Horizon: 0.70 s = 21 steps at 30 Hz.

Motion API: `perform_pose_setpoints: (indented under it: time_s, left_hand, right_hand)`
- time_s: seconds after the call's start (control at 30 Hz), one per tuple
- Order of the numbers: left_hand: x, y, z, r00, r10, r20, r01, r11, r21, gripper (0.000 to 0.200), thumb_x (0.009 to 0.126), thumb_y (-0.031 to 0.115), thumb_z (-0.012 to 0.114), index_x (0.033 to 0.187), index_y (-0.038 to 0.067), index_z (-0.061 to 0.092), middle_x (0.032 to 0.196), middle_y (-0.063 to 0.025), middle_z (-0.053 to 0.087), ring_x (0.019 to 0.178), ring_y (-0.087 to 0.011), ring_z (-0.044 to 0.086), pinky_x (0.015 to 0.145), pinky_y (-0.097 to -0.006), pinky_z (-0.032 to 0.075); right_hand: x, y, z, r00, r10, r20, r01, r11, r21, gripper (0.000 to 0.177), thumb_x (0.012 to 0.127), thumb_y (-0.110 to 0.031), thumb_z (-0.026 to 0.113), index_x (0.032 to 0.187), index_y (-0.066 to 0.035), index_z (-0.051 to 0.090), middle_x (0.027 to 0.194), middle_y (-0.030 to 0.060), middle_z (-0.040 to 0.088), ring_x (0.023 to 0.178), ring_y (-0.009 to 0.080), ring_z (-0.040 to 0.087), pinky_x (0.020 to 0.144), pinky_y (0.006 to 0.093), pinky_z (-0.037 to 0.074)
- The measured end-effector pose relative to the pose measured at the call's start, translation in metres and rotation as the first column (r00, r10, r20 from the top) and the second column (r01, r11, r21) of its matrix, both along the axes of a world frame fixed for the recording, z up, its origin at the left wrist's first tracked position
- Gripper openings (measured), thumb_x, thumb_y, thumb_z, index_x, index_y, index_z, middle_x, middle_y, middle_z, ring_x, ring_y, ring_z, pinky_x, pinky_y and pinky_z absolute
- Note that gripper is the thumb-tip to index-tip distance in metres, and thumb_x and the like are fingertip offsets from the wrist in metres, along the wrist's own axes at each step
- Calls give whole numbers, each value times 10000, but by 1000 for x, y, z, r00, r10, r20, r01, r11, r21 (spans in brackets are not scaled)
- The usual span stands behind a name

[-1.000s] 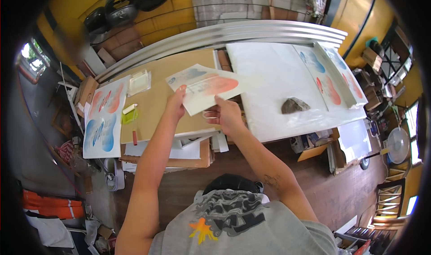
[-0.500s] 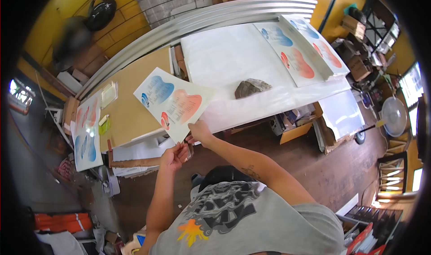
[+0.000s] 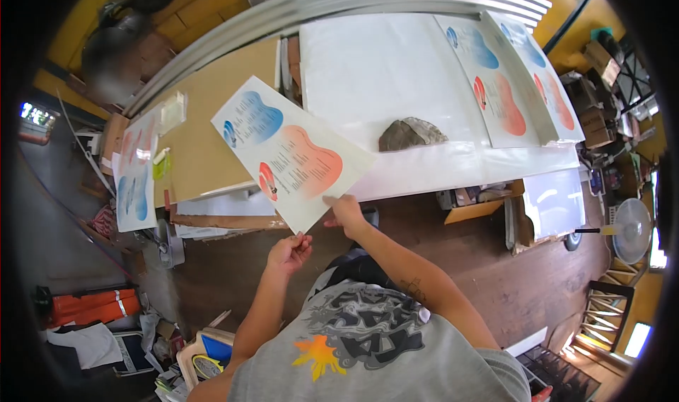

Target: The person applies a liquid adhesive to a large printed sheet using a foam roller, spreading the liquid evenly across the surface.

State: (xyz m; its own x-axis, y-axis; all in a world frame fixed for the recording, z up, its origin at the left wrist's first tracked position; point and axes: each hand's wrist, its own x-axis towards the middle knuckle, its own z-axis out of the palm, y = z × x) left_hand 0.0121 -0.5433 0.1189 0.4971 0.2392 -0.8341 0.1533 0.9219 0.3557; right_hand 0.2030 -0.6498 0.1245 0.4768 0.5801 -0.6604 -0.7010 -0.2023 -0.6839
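Observation:
A printed sheet (image 3: 281, 163) with blue and red guitar-shaped areas of text is held up at a slant in front of me. My left hand (image 3: 290, 252) pinches its lowest corner between thumb and fingers. My right hand (image 3: 345, 214) grips the lower right edge, its thumb on the printed side. Behind the sheet are a brown board (image 3: 212, 129) and a white covered tabletop (image 3: 368, 69). On that white surface rests a dark grey rock (image 3: 412, 134), to the right of the sheet.
More printed sheets (image 3: 488, 83) lie at the table's right end, and another (image 3: 136, 172) hangs over the left end. Corrugated metal (image 3: 318, 4) runs along the back. Under the table is an open cardboard box (image 3: 481, 209). A fan (image 3: 631, 226) stands at right.
My hands have moved apart, the right one sliding up the sheet's edge, away from the corner. The sheet now faces me more fully. The camera view has shifted.

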Motion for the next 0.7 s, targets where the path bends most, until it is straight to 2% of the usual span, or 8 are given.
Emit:
perform_pose_setpoints:
  time_s: [0.1,0.27,0.33,0.43,0.53,0.6,0.63,0.7]
  left_hand:
    - [3,-9,-1,998,-39,-51,39,999,-4,104,980,145,600,961,46,627,951,-76,706,775,-129,679,741,-302,583]
    - [4,-14,-6,986,-97,-138,113,986,119,125,979,147,602,1014,29,625,974,-95,698,830,-150,676,794,-330,576]
    - [3,-6,-10,972,-218,-85,228,964,139,175,981,176,604,1061,22,625,1012,-110,698,857,-183,687,810,-361,576]
    - [12,22,0,929,-363,77,359,931,58,263,986,206,597,1159,8,601,1088,-142,684,952,-224,684,840,-390,572]
    - [43,48,-6,953,-121,278,156,982,-108,404,987,234,596,1297,-15,524,1217,-161,637,1104,-246,637,926,-407,540]
    - [72,58,-24,895,235,380,-295,949,107,449,998,150,555,1401,-6,431,1326,-144,568,1197,-234,576,1004,-401,488]
    - [88,58,-30,890,232,392,-295,950,106,449,998,150,555,1401,-6,431,1326,-144,568,1197,-234,576,1004,-401,488]
    - [122,57,-38,903,253,346,-399,791,464,479,984,31,505,1450,28,391,1377,-114,526,1222,-221,547,1053,-386,444]
  right_hand:
    - [52,-5,-7,955,-255,-148,259,966,8,323,920,-251,638,1035,51,634,921,133,685,709,249,686,590,383,577]
    - [126,-10,-10,1000,-3,1,3,996,-91,353,876,-235,695,1078,48,634,925,147,699,749,267,704,595,400,598]
    - [140,-7,-15,995,76,70,-70,994,-84,339,875,-163,685,1123,58,621,1025,172,694,834,303,704,627,456,616]
    - [150,2,3,989,66,134,-66,998,-5,361,858,-106,692,1151,86,604,985,181,698,785,269,712,562,396,617]
    - [164,2,22,976,117,183,-122,992,19,316,878,-129,674,1116,75,634,911,144,709,714,229,702,534,337,595]
    - [178,-2,31,963,167,212,-198,971,132,309,872,-136,666,1110,61,660,875,133,707,705,207,692,517,332,591]
    - [187,-9,36,956,179,232,-222,959,174,272,888,-141,657,1079,51,678,867,118,705,704,186,683,530,318,587]
    - [210,-32,44,950,160,269,-217,956,197,272,891,-144,659,1082,49,677,871,113,706,705,184,682,536,313,584]
